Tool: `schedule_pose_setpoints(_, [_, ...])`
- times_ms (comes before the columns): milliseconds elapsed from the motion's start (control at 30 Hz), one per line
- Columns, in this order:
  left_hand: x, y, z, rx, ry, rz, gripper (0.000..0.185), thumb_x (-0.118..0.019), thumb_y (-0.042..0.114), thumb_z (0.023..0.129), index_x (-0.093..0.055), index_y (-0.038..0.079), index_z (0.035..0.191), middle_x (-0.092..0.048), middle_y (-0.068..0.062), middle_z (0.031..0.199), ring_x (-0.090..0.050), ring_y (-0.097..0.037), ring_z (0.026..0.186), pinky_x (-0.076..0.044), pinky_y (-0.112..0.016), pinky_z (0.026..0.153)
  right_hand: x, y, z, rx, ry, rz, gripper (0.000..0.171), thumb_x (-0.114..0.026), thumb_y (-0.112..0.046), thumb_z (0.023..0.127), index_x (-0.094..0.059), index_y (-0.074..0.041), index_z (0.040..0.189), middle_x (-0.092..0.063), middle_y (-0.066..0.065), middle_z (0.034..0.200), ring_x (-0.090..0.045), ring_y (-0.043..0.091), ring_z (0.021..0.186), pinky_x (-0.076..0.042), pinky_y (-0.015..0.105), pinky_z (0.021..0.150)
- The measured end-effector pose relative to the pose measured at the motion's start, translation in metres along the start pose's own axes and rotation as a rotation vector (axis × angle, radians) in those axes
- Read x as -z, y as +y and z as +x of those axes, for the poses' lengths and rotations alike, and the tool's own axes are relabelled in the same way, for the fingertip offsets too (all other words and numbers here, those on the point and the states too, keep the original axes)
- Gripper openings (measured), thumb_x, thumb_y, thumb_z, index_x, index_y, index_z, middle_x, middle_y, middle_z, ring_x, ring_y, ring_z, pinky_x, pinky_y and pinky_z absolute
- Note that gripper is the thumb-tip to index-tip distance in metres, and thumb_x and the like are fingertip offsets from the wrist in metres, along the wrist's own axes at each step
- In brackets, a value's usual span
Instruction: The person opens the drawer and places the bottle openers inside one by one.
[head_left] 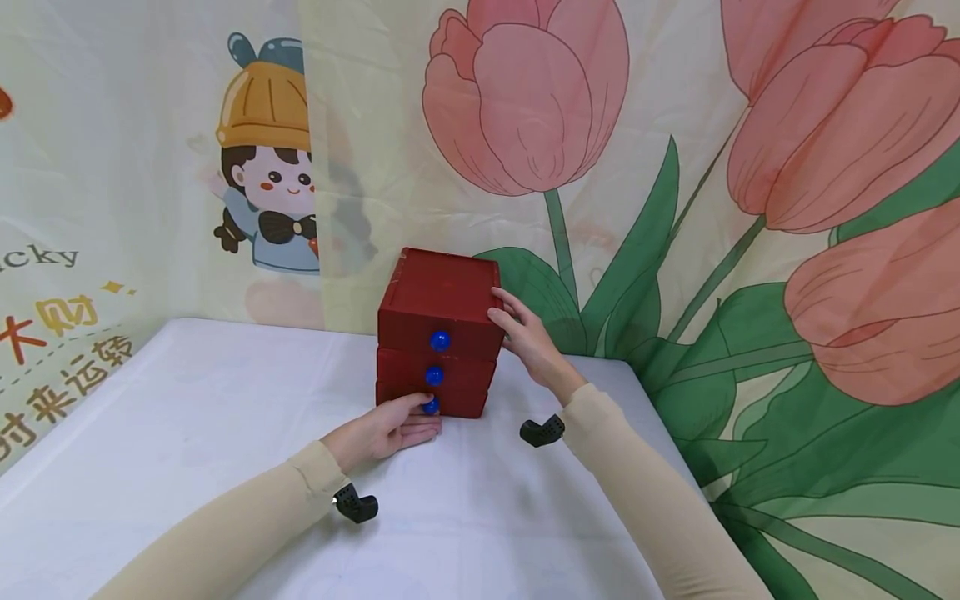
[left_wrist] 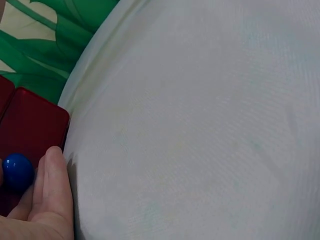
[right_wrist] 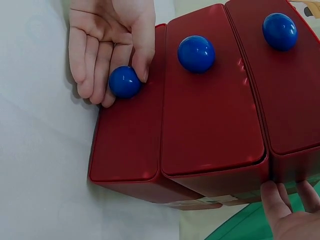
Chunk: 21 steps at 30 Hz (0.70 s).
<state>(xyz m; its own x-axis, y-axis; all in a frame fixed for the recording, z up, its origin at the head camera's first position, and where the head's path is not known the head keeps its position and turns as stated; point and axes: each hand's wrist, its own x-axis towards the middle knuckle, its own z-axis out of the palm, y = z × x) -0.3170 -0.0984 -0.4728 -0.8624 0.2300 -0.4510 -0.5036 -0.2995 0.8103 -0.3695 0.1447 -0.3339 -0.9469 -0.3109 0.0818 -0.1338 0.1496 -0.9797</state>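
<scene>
Left hand [head_left: 390, 429] pinches the bottom drawer's blue knob [head_left: 431, 406] between thumb and fingers; right hand [head_left: 525, 333], fingers spread, presses the red drawer chest [head_left: 442, 296] beside it

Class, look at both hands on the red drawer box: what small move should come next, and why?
Probably a gentle pull outward on the bottom knob. The left hand already pinches it, the bottom drawer looks closed, and the right hand braces the red box at its side.
</scene>
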Motion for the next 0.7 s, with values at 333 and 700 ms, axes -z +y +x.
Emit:
schedule_pose_setpoints(333, [0.000, -0.002, 0.000, -0.003, -0.008, 0.004, 0.052, -0.061, 0.027, 0.109, -0.053, -0.013, 0.142, -0.065, -0.033, 0.137, -0.067, -0.042, 0.127, -0.054, -0.048, 0.108, 0.000, 0.001, -0.001, -0.012, 0.013, -0.001, 0.059, -0.059, -0.037, 0.110, -0.039, -0.033, 0.165, -0.038, 0.007, 0.163, -0.041, 0.030, 0.150, -0.038, 0.057, 0.123])
schedule_pose_setpoints(700, [0.012, 0.001, -0.012, -0.024, -0.078, 0.154, 0.060, -0.058, 0.036, 0.111, -0.051, -0.013, 0.145, -0.064, -0.031, 0.139, -0.070, -0.038, 0.121, -0.056, -0.046, 0.106, 0.006, -0.001, -0.006, 0.007, -0.014, -0.044, 0.067, -0.059, -0.043, 0.109, -0.032, -0.031, 0.168, -0.035, 0.006, 0.170, -0.041, 0.029, 0.152, -0.039, 0.055, 0.122])
